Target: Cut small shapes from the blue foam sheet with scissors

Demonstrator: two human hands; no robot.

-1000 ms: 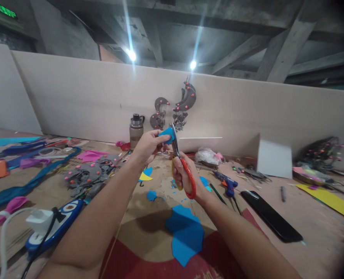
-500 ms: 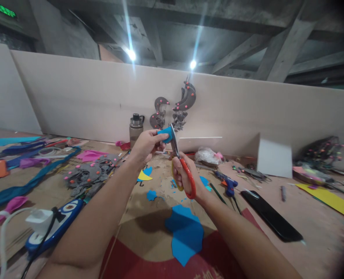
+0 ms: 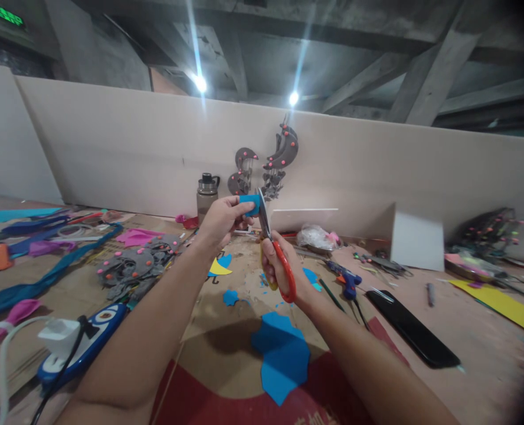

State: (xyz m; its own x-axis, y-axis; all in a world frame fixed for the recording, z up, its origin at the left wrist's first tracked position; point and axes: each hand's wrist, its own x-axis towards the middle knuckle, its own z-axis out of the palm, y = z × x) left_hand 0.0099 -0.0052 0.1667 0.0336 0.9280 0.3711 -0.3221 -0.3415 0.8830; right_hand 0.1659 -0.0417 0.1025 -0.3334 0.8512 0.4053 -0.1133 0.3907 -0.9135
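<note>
My left hand [image 3: 223,221] pinches a small piece of blue felt-like sheet [image 3: 249,205] in the air above the table. In my right hand [image 3: 277,260] is a pair of scissors [image 3: 287,268] with red and yellow handles, blades pointing up. The blades meet the right edge of the blue piece; how far they are open is hard to make out. Below lie a larger blue cutout [image 3: 283,354] with a scalloped edge, a small blue flower-like cutout [image 3: 231,297] and a yellow crescent [image 3: 221,267].
A glue gun [image 3: 348,280] and a black phone [image 3: 412,327] lie to the right. A power strip [image 3: 82,342] with a plugged charger and grey felt pieces [image 3: 138,265] are on the left. A bottle [image 3: 207,198] stands by the board [image 3: 354,171], where grey moon ornaments [image 3: 284,150] hang.
The blue piece has turned slightly in my left hand, and the scissors have shifted a little to the left. Everything on the table stays put.
</note>
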